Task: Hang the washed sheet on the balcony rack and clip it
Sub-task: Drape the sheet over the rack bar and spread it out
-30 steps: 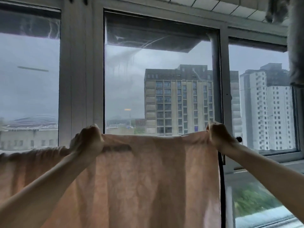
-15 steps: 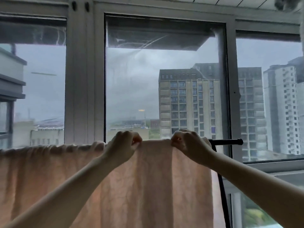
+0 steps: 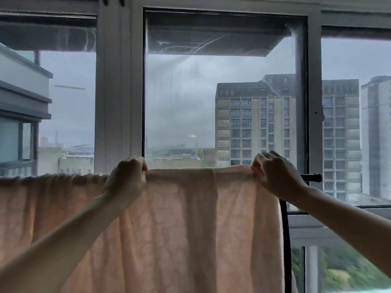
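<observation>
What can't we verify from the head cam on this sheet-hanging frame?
- Rack bar: covered by the sheet; only its black right end shows.
- Sheet's left end and bottom hem: cut off by the frame edges.
- Clips: none visible; any on the far side would be hidden by the cloth.
- Fingertips of the left hand and right hand: curled over the top edge, so the grip is unseen.

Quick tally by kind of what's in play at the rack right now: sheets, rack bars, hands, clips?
Sheets: 1, the peach sheet draped over the bar.
Rack bars: 1, the black bar, only its right end showing.
Hands: 2, left hand and right hand, both gripping the top edge.
Clips: 0 visible.
Total: 4.
</observation>
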### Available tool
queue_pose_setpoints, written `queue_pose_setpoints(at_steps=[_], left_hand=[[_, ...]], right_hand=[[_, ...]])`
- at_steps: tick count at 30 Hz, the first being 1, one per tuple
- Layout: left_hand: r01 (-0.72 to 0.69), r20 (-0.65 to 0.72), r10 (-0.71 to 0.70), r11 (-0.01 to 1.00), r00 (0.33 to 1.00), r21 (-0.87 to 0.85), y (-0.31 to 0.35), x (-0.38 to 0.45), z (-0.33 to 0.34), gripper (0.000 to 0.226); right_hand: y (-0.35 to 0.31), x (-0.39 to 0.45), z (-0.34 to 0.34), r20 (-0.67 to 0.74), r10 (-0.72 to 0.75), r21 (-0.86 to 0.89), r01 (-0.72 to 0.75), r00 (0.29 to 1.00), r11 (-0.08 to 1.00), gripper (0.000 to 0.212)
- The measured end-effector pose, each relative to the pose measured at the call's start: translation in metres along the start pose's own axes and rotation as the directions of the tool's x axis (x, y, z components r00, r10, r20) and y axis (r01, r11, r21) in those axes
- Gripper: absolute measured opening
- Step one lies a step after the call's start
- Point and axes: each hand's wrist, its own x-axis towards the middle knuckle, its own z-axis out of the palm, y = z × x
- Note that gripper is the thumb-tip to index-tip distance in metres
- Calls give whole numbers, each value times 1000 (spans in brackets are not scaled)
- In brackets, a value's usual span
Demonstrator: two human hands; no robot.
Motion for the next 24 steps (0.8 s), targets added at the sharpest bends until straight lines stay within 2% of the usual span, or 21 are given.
queue_pose_setpoints(at_steps=[3,6,8,13,18,24], left_hand=[[-110,80,120,987,990,-113,29,-5,5,20],[-213,140,246,953,959,-218,55,-2,17,19],[-241,132,276,942,952,-234,59,0,25,15],[-237,63,255,949,965,-210,42,2,27,3],[-217,85,229,968,970,-126,37,1,24,8],[-137,67,142,988,988,-78,24,4,16,12]], right_hand=[[-19,-2,3,2,-71,91,71,997,993,11],[-47,5,14,21,-124,200,117,992,973,22],[-57,10,23,60,-153,226,136,986,964,23],[-55,15,26,81,-88,362,53,993,931,14],[-57,16,25,50,-70,347,48,996,937,7],[-36,19,12,-13,40,310,-34,999,950,5]])
